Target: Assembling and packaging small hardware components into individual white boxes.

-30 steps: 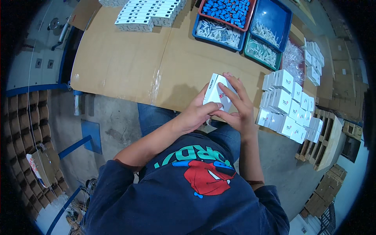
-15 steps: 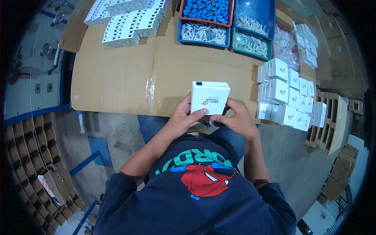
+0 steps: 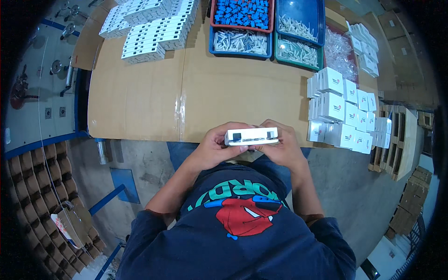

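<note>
Your two hands meet at one thing just in front of your body: a slim white rectangular housing (image 3: 252, 136), held between them with its narrow slotted side turned up to you. Its long axis, as you see it, runs left to right, from one palm toward the other. Neither hand is nearer. Your left hand (image 3: 213, 145) is clamped on the left end, thumb along the near side and fingers reaching round the far side; your right hand (image 3: 285, 145) grips the right end, thumb underneath, its lower fingers hidden. So the housing lies to the right of your left palm and to the left of your right one, over the near edge of the cardboard-covered table (image 3: 135, 102); how high above it, you cannot tell.

Past your right hand, well apart, stand stacked white boxes (image 3: 333, 108). Farther off are the blue tray (image 3: 240, 55) of white pieces, the green tray (image 3: 298, 66) and, far left, rows of white housings (image 3: 149, 44).
</note>
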Demonstrator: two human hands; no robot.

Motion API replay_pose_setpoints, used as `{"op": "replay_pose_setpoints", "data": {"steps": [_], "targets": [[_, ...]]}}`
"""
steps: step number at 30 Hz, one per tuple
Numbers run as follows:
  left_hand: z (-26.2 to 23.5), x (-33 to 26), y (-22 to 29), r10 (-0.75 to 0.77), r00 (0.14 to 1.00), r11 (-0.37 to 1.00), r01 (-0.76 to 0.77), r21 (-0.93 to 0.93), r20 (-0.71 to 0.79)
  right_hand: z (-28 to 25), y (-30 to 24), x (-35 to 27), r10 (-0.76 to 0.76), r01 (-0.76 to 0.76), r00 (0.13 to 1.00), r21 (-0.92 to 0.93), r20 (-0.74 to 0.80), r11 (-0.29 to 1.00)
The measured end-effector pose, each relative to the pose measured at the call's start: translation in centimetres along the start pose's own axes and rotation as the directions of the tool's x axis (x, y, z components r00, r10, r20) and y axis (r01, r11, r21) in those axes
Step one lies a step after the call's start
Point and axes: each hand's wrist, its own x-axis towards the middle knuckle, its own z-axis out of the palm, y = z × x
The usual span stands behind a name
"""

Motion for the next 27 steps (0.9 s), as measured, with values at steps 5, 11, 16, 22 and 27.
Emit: {"op": "replay_pose_setpoints", "data": {"steps": [5,11,16,22,27], "targets": [[0.0,0.5,1.9,0.036,0.997,0.997,-0.041,0.059,0.070,-0.2,-0.9,0.1,-0.127,0.124,0.992,-0.198,-0.002,0.972],[-0.4,0.7,3.2,0.090,0.992,0.987,-0.101,0.124,0.090,0.1,-2.1,0.3,-0.249,0.226,0.968,-0.326,-0.031,0.918],[-0.9,0.6,3.0,0.140,0.985,0.977,-0.155,0.148,0.104,-0.2,-3.4,0.8,-0.223,0.207,0.973,-0.209,-0.054,0.956],[-0.9,0.4,2.4,0.069,0.995,0.982,-0.080,0.169,0.073,-0.6,-4.1,1.0,-0.332,0.321,0.942,-0.162,-0.049,0.933],[-1.0,0.5,1.8,0.113,0.991,0.963,-0.127,0.236,0.072,-0.2,-3.4,0.7,-0.302,0.299,0.952,-0.070,-0.050,0.952]]}}
